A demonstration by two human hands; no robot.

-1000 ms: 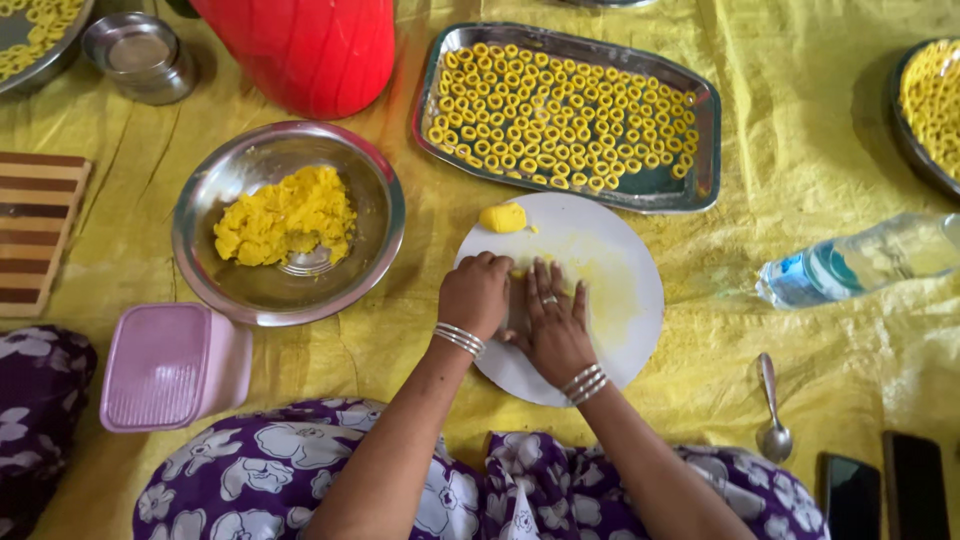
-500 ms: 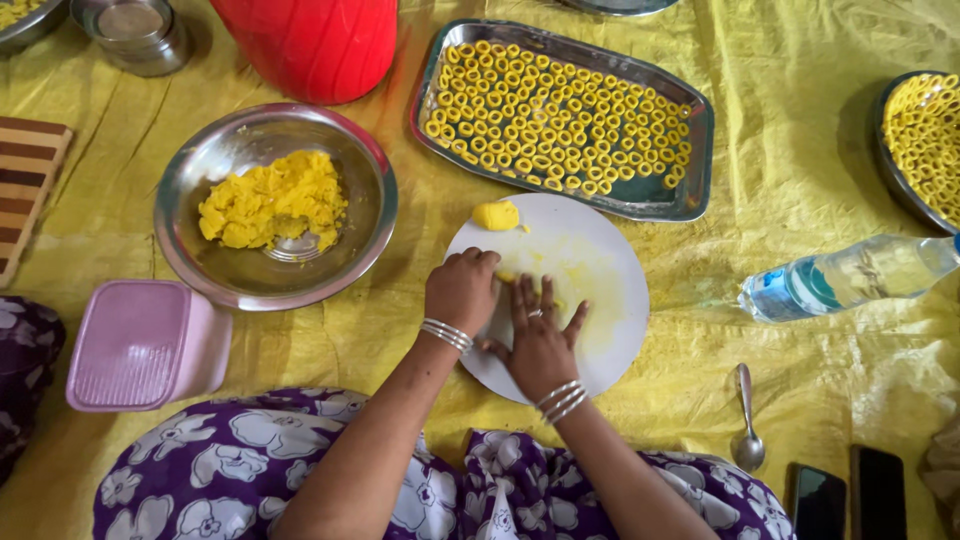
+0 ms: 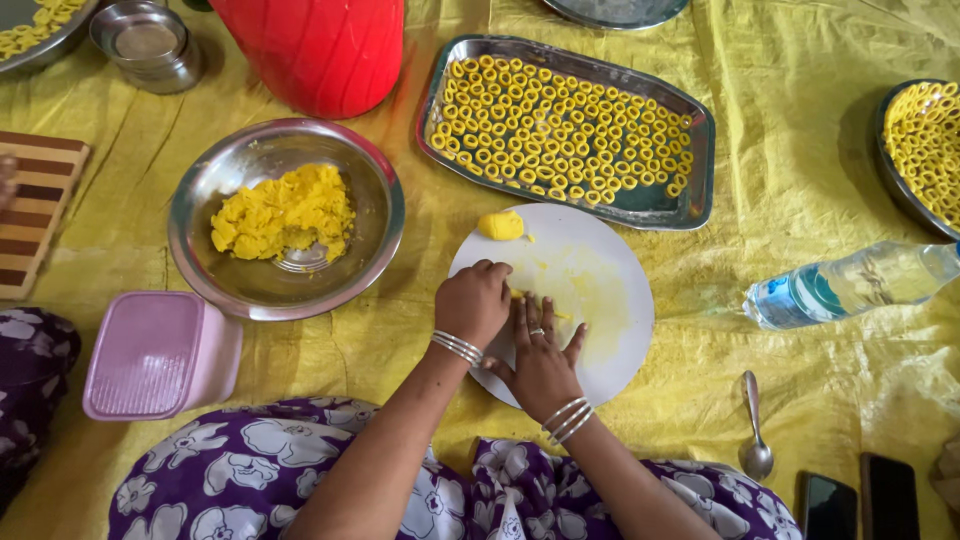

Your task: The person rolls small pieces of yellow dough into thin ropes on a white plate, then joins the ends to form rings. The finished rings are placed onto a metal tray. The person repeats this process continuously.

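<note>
A white round plate (image 3: pixel 600 290) smeared with yellow lies on the yellow sheet in front of me. My left hand (image 3: pixel 473 302) rests on the plate's left part with fingers curled around the end of a thin yellow dough strip (image 3: pixel 519 295). My right hand (image 3: pixel 541 362) lies flat beside it, fingers spread and pressing down on the plate over the strip. A small yellow dough lump (image 3: pixel 500 225) sits at the plate's far edge. To the left, a steel bowl (image 3: pixel 200 250) holds crumbly yellow dough (image 3: pixel 283 212).
A steel tray (image 3: pixel 690 205) of several small yellow dough rings lies beyond the plate, and another ring-filled dish (image 3: pixel 925 150) sits at the right edge. Around are a red container (image 3: pixel 315 50), pink lidded box (image 3: pixel 150 355), water bottle (image 3: pixel 850 285), spoon (image 3: pixel 755 430), two phones (image 3: pixel 860 495) and a striped wooden board (image 3: pixel 35 215).
Both hands stay on the plate. My right hand has slid slightly back toward me while the left stays curled at the strip's end. The view has shifted a little.
</note>
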